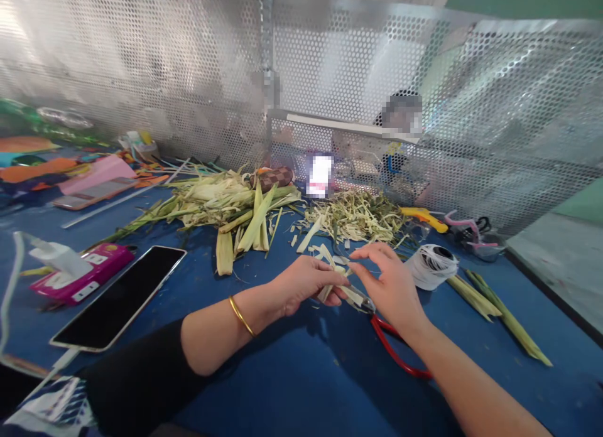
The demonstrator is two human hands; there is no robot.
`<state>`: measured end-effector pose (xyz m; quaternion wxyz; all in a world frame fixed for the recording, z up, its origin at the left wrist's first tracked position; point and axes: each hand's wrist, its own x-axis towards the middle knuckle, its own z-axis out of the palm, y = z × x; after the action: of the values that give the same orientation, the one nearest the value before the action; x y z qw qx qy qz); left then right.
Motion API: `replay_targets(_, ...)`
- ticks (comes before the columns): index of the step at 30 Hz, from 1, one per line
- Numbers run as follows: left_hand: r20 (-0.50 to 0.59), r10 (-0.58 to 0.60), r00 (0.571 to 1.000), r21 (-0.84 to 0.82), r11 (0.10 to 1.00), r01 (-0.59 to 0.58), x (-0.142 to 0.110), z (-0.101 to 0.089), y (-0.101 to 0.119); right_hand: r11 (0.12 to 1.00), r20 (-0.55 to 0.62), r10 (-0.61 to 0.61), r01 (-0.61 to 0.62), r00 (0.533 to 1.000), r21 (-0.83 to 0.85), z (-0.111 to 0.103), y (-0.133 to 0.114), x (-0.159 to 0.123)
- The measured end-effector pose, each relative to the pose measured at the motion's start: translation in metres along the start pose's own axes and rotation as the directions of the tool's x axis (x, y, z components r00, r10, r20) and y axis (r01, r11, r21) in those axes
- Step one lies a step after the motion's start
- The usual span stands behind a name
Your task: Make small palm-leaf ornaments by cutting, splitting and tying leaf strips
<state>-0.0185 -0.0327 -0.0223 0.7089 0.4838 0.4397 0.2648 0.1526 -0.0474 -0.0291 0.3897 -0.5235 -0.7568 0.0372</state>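
Observation:
My left hand (315,280), with a gold bangle at the wrist, pinches a small bundle of pale husk strips (326,292). Thumb and forefinger of my right hand (387,283) come close together at the bundle's upper end; what they pinch, if anything, is too small to make out. Red-handled scissors (393,349) lie below the hands, partly hidden by my right hand, their metal end near the strips. A spool of white thread (431,269) sits just right of my right hand. Shredded husk (360,217) is heaped beyond the hands.
Larger husks (221,201) are piled back left, beside a checkered pouch (272,178). A charging phone (122,299) and a magenta power strip (85,275) lie left. Yellow-handled tool (424,218) and loose stalks (506,314) lie right. A perforated metal screen (211,79) stands behind; a person is beyond it.

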Motion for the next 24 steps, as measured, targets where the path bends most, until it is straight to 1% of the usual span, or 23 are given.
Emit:
replay_targets(1,-0.011,0.0,1.0,-0.029,1.0,0.0,0.0,0.0,-0.001,0.992,-0.043,-0.126,0.125,0.991,-0.036,-0.002,-0.003,-0.001)
replay_targets(2,-0.029,0.007,1.0,-0.056,0.998,-0.009,0.001,0.0,-0.002,0.964,-0.046,-0.258,0.254,0.965,-0.074,-0.003,-0.007,-0.001)
replay_targets(3,-0.05,0.02,0.999,-0.078,0.997,-0.024,0.002,0.0,-0.003,0.919,0.0,-0.38,0.378,0.925,-0.108,-0.004,-0.011,-0.003)
replay_targets(4,-0.07,0.034,0.997,-0.093,0.995,-0.041,0.002,0.0,-0.004,0.861,0.084,-0.483,0.49,0.872,-0.132,-0.003,-0.016,-0.004)
replay_targets(5,-0.09,0.048,0.995,-0.101,0.993,-0.057,0.003,0.0,-0.005,0.801,0.159,-0.551,0.573,0.819,-0.174,-0.002,-0.021,-0.006)
replay_targets(7,-0.121,0.07,0.99,-0.099,0.992,-0.083,0.004,0.0,-0.007,0.673,0.291,-0.604,0.67,0.742,-0.314,0.002,-0.028,-0.011)
replay_targets(9,-0.136,0.07,0.988,-0.097,0.992,-0.084,0.005,0.001,-0.008,0.573,0.358,-0.609,0.705,0.708,-0.418,0.008,-0.031,-0.015)
replay_targets(10,-0.137,0.066,0.988,-0.101,0.992,-0.08,0.005,0.001,-0.008,0.548,0.368,-0.61,0.709,0.702,-0.444,0.01,-0.031,-0.016)
replay_targets(12,-0.12,0.051,0.991,-0.121,0.99,-0.066,0.004,0.001,-0.007,0.551,0.338,-0.616,0.696,0.711,-0.46,0.012,-0.029,-0.018)
replay_targets(16,-0.053,0.033,0.998,-0.19,0.981,-0.042,0.002,-0.002,-0.001,0.641,0.187,-0.611,0.62,0.769,-0.452,0.012,-0.023,-0.017)
replay_targets(19,-0.011,0.026,1.0,-0.233,0.972,-0.028,0.001,-0.005,0.002,0.687,0.123,-0.592,0.578,0.797,-0.441,0.011,-0.023,-0.017)
replay_targets(21,-0.031,0.036,0.999,-0.23,0.972,-0.042,0.002,-0.005,0.001,0.68,0.108,-0.612,0.591,0.783,-0.434,0.011,-0.024,-0.017)
replay_targets(24,-0.089,0.067,0.994,-0.204,0.975,-0.084,0.002,-0.003,0.0,0.616,0.115,-0.68,0.649,0.724,-0.446,0.011,-0.026,-0.019)
